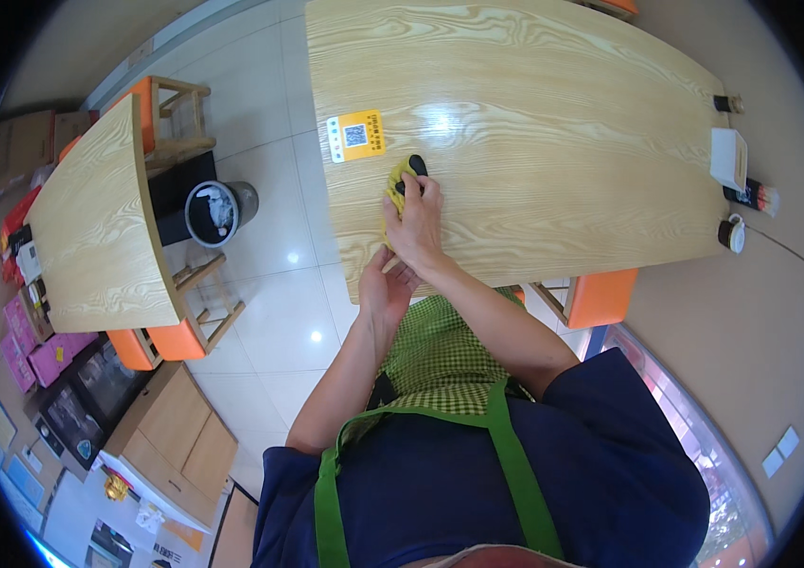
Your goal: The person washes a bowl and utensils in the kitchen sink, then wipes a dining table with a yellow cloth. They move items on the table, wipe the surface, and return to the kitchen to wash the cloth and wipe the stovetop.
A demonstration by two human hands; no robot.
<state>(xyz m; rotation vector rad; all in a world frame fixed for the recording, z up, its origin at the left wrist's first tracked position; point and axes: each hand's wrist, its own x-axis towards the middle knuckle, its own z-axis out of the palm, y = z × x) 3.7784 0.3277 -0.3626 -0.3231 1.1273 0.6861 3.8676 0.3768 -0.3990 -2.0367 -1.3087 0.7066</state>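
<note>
On the wood-grain table (pixel 551 184), my right hand (pixel 414 224) grips a crumpled yellow cloth (pixel 397 174). Black parts show at the cloth's far end and by my fingertips; whether they belong to the cloth I cannot tell. My left hand (pixel 386 287) is at the table's near left corner, palm turned up and fingers apart, just below the right wrist. Its fingertips come close to the cloth's near end, and nothing shows in the palm. Beyond the cloth lies a yellow-and-white card (pixel 357 135) bearing a printed code, near the table's left edge.
Along the wall side stand a white box (pixel 728 160), a black holder of sticks (pixel 753 197) and a small jar (pixel 732 233). An orange stool (pixel 600 298) is tucked by the near edge. Leftward are a waste bin (pixel 221 211) and a second table (pixel 100 234).
</note>
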